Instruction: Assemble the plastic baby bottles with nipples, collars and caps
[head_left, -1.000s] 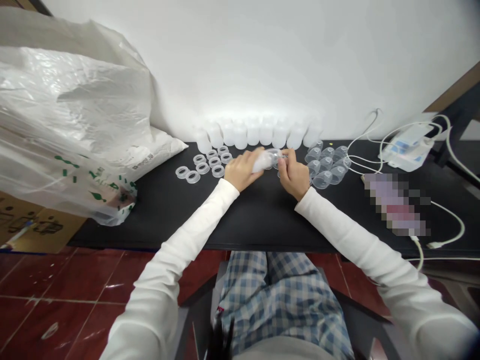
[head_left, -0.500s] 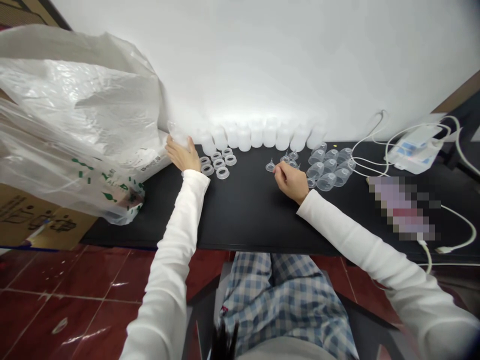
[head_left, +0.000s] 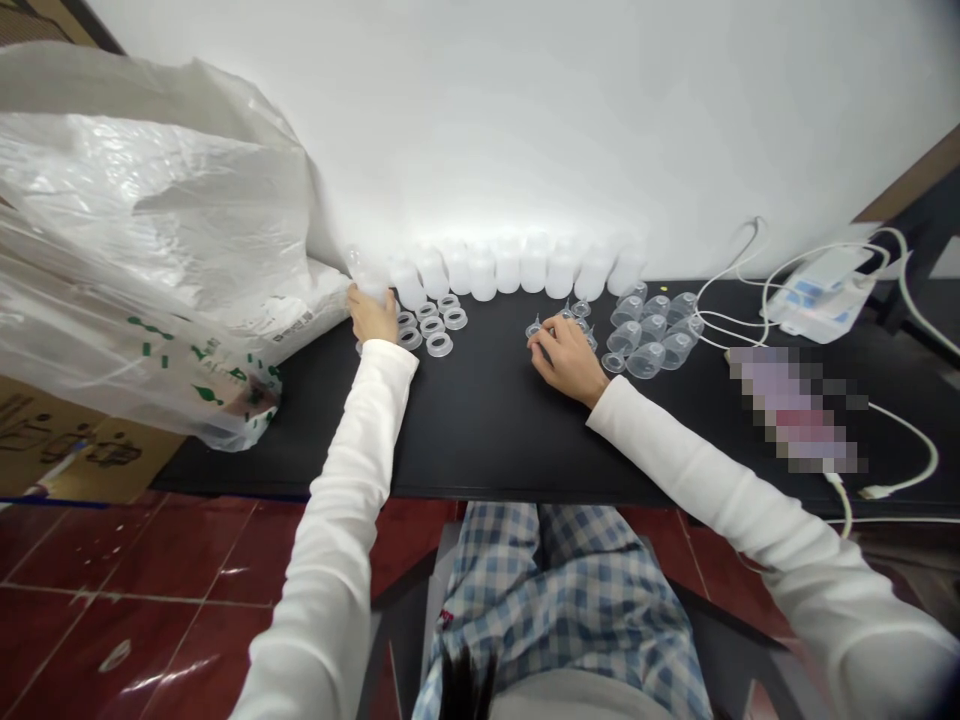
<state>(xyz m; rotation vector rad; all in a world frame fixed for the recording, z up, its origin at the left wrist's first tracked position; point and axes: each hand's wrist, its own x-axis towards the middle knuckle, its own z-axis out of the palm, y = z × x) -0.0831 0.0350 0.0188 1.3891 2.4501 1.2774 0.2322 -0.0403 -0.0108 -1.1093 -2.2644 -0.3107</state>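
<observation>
At the left end of the bottle row, my left hand is closed around the lower part of a whitish baby bottle with a clear domed top. My fingers hide much of that bottle. Several translucent screw rings lie just right of this hand. My right hand hovers low over a cluster of clear bottle nipples, its fingers bent and apart. It covers part of the cluster, and nothing shows in its grip. Clear domed caps lie in a group to its right.
Several white bottles stand along the wall. Large plastic bags and a cardboard box crowd the left side. On the right are white cables, a white box-shaped device and a blurred-out phone-like object on the black table.
The left hand's fingers have closed around the bottle at the row's end. My right hand has loosened from a closed pose, its fingers now apart above the nipples. The view has shifted slightly.
</observation>
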